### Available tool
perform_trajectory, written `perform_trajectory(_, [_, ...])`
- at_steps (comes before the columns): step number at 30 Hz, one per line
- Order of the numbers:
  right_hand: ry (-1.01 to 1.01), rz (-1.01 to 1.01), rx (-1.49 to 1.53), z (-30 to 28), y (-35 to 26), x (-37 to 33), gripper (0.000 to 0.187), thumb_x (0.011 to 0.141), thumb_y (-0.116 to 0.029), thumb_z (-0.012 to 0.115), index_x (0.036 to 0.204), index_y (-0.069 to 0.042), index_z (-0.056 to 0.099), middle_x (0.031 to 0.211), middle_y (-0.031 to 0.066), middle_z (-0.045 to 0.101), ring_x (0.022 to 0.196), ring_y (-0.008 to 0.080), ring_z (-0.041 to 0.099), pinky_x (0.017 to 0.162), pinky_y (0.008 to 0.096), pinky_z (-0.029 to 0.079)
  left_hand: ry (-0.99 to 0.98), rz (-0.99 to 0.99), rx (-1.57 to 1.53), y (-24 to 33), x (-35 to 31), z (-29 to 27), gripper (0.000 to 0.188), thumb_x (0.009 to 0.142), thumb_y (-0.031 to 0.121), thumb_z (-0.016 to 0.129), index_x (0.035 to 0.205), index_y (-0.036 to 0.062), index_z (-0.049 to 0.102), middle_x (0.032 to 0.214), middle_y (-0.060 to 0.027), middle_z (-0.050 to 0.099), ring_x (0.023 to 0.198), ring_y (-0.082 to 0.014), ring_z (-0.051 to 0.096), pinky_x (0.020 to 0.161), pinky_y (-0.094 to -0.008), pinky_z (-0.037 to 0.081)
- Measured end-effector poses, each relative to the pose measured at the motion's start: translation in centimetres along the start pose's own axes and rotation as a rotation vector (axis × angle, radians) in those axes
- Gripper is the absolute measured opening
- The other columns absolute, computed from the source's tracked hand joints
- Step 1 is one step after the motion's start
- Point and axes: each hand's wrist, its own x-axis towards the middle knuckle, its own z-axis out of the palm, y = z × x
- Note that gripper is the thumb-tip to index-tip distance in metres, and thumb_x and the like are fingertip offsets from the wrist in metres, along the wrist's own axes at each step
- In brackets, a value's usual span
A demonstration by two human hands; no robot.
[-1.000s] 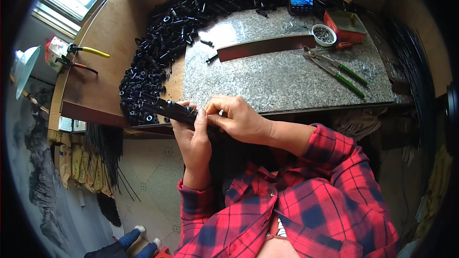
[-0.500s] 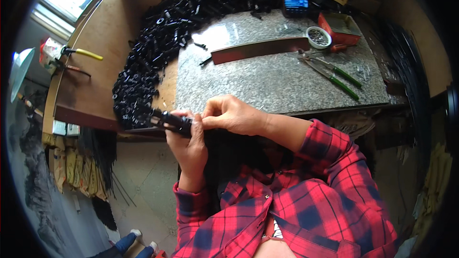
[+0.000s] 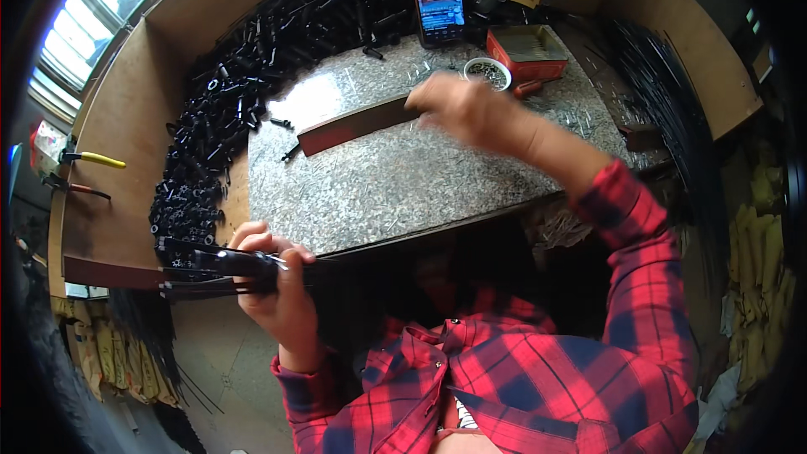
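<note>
My left hand holds a black tube with thin black rods, low in front of the stone slab's left part. Its fingers curl round the tube, and the rods fan out leftward. My right hand is over the slab, at the right end of a long reddish-brown bar. Motion blurs its bent fingers, so whether they hold anything is unclear. Close beyond it is a small white bowl of tiny metal pieces. The green-handled pliers seen earlier do not show; my hand and forearm cover that part of the slab.
A heap of small black parts curves along the back and left. Behind the slab a phone stands upright, left of a red box. Long black rods lie at the right. Yellow-handled pliers hang on the left board.
My right hand has left the black tube and moved up and right over the slab. My left hand, still holding the tube, is lower and further left. The view has shifted right.
</note>
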Motion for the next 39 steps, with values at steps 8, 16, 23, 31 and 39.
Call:
perform_trajectory(8, [-0.338,0.147,-0.867,-4.9,14.0,-1.4,0.073,0.084,0.001,0.050,0.145,-0.032,0.029,0.091,0.0105,0.055,0.082,0.0245,0.062,0.073,0.0347,0.055,-0.044,-0.121,-0.264,-1.9,0.7,1.1,0.020,0.092,0.017,0.059,0.097,0.0044,0.045,0.096,-0.0166,0.056,0.061,-0.0162,0.055,0.058,-0.0266,0.047])
perform_trajectory(16, [-0.479,0.064,-0.955,-4.3,16.1,1.2,0.070,0.085,-0.003,0.049,0.144,-0.035,0.029,0.085,0.0082,0.054,0.072,0.0205,0.064,0.062,0.0305,0.057,-0.210,-0.199,-0.249,-2.2,0.5,1.7,0.021,0.094,0.023,0.056,0.094,0.0073,0.042,0.080,-0.0140,0.057,0.047,-0.0103,0.044,0.044,-0.0241,0.038])
perform_trajectory(23, [-0.075,0.543,-0.724,-4.8,16.7,0.5,0.075,0.087,-0.017,0.057,0.148,-0.016,0.013,0.100,0.0169,0.065,0.081,0.0362,0.065,0.069,0.0453,0.053,-0.202,-0.231,-0.221,-2.5,0.3,2.0,0.019,0.093,0.020,0.057,0.095,0.0076,0.043,0.082,-0.0148,0.059,0.057,-0.0155,0.052,0.053,-0.0279,0.046])
perform_trajectory(31, [-0.108,0.408,-0.731,-6.1,16.3,-2.3,0.068,0.086,-0.013,0.058,0.145,-0.018,0.025,0.095,0.0144,0.066,0.078,0.0346,0.064,0.066,0.0430,0.053,-0.127,-0.161,-0.202,-2.7,0.2,3.0,0.016,0.092,0.012,0.057,0.097,0.0058,0.043,0.077,-0.0111,0.057,0.062,-0.0173,0.056,0.060,-0.0343,0.051])
perform_trajectory(39, [-0.308,0.090,-0.919,-6.0,15.2,-3.0,0.066,0.080,0.000,0.051,0.139,-0.030,0.042,0.080,0.0046,0.053,0.073,0.0201,0.061,0.062,0.0305,0.055,-0.243,-0.241,-0.275,-1.6,-0.4,3.1,0.018,0.095,0.014,0.054,0.089,0.0106,0.038,0.060,0.0019,0.038,0.045,-0.0063,0.033,0.041,-0.0230,0.030])
